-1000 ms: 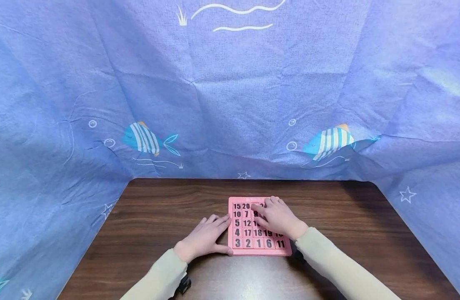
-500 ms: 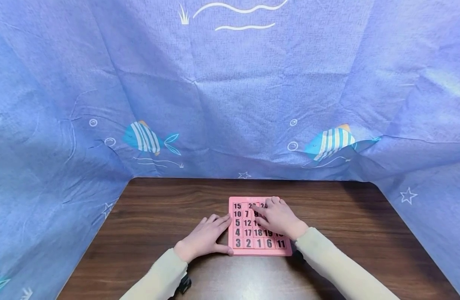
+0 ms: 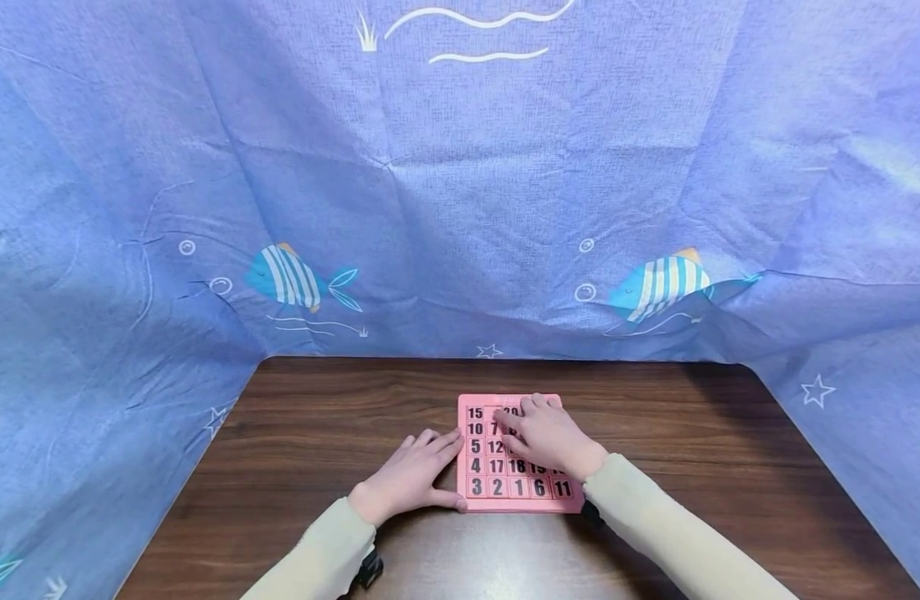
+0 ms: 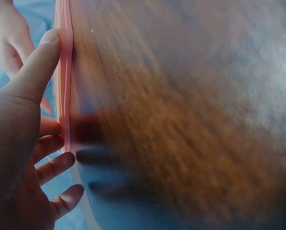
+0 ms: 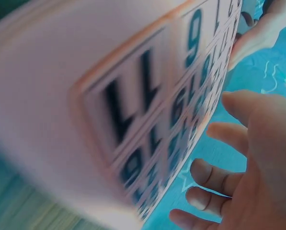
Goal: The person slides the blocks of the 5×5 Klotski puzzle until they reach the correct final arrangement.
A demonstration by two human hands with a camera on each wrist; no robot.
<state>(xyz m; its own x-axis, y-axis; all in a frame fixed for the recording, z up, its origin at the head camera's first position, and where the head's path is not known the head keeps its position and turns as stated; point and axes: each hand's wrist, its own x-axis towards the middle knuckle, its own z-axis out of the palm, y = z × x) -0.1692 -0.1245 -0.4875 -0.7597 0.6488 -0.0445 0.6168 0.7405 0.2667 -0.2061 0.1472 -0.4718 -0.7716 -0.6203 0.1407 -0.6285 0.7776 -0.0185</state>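
A pink number sliding puzzle lies flat on the table. Along its left edge rests my left hand, fingers at the upper side and thumb near the lower left corner. In the left wrist view the thumb lies against the puzzle's pink side. My right hand reaches over the board from the right, index fingertip in the top row between tiles 15 and 20. It hides much of the upper right tiles. The right wrist view shows the fingers loosely bent, with tile 11 close by.
The dark wooden table extends around the puzzle on all sides. A blue cloth with fish prints hangs behind the table and along both sides.
Tile 20 has slid right in the top row, from the second column to the third. My right hand has shifted slightly left with it. My left hand has stayed in place.
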